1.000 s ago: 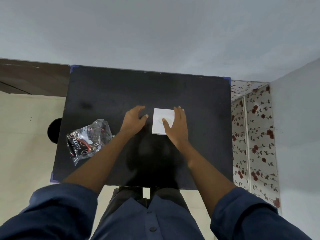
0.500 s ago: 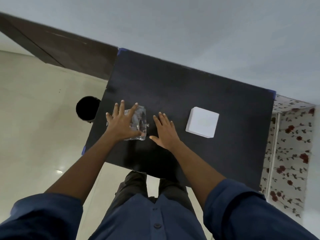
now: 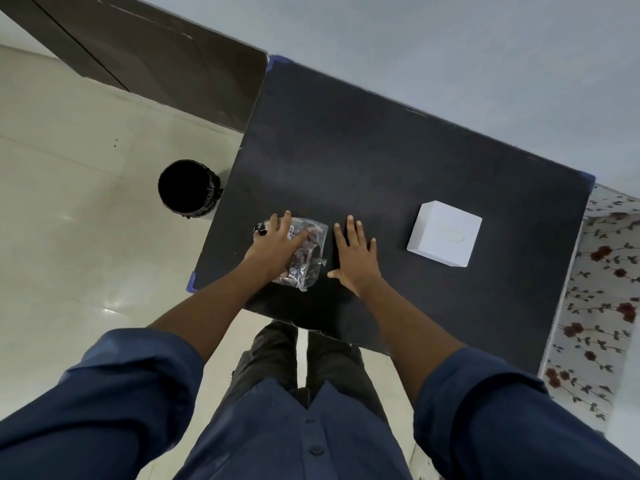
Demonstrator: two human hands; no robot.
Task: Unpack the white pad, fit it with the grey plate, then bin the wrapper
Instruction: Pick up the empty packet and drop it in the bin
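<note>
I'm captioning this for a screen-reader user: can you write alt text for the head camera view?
Seen from above, a person's left hand presses flat on a crumpled clear wrapper near the left edge of a black table, the right hand flat beside it. A white pad lies apart to the right; a black bin stands on the floor left of the table.

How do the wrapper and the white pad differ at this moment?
The wrapper is clear, crumpled plastic with dark print; the white pad is a smooth, plain white square. The left hand lies on the wrapper, while the white pad lies untouched, well clear of the right hand. The wrapper sits nearer the bin. Both rest on the black table.
</note>
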